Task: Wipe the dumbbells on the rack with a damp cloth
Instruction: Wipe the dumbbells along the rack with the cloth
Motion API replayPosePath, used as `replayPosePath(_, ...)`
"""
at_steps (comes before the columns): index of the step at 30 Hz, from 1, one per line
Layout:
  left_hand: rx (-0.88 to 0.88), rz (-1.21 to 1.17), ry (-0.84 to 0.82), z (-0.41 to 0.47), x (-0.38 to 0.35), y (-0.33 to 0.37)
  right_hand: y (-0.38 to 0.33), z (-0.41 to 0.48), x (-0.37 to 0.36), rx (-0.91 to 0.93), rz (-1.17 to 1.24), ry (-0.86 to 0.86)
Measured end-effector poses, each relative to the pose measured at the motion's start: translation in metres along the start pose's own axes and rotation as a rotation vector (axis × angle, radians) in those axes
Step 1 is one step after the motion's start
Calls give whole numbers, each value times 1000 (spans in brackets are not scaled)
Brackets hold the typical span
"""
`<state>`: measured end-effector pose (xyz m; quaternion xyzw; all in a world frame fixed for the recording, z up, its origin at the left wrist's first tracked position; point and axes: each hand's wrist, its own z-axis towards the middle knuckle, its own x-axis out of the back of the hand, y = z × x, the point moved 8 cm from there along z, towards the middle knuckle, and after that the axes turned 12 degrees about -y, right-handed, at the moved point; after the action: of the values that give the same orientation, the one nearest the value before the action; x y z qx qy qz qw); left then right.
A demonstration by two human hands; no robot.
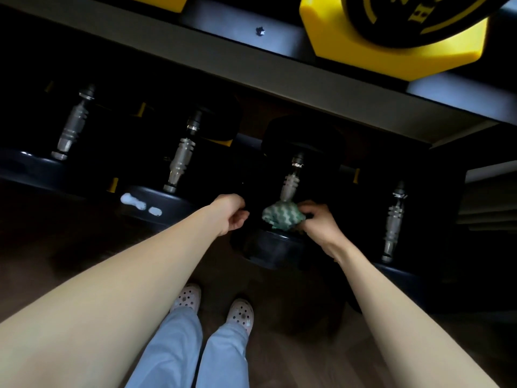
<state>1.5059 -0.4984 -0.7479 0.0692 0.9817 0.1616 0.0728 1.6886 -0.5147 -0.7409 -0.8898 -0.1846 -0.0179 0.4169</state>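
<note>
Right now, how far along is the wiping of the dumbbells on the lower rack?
Done: nothing shows plainly; the dim light hides which are wiped. In hand: the right hand holds a bunched green-and-white wavy cloth against the steel handle of the third black dumbbell from the left. Still to do: at least the second black dumbbell, whose near head carries white smears; the two outer ones cannot be judged.

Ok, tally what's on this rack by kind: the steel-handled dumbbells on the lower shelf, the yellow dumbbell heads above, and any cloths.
Lower-shelf dumbbells: 4
Yellow dumbbell heads: 2
Cloth: 1
Total: 7
</note>
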Motion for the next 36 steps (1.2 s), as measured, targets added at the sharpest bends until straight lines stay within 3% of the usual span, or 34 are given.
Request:
replayPosePath(5, -13, 90, 40, -1, -6, 5, 11, 6, 30, -57, 423, 351)
replayPosePath(8, -45, 88, 81, 2, -7, 3, 11, 23, 35, 6, 786, 439)
replayPosePath(11, -69, 146, 109, 4, -8, 4, 11, 20, 28, -44, 715, 385)
replayPosePath(15, -60, 229, 94, 0, -13, 7, 23, -1, 1, -196, 494, 93)
replayPosePath(18, -57, 261, 78, -2, -16, 9, 24, -8, -4, -257, 482, 5)
replayPosePath(20, -69, 260, 66, -4, -16, 10, 16, -7, 1, -216, 570, 19)
replayPosePath(24, -70, 247, 58, -3, -12, 9, 15, 2, 20, -82, 856, 320)
replayPosePath(26, -72, 234, 50, -2, -11, 9, 23, 8, 20, -99, 813, 350)
replayPosePath(32, -73, 240, 43, -2, -8, 8, 34, -2, 2, -317, 288, 37)
replayPosePath(36, -67, 199, 7, -6, -11, 8, 10, -9, 8, -296, 352, -94)
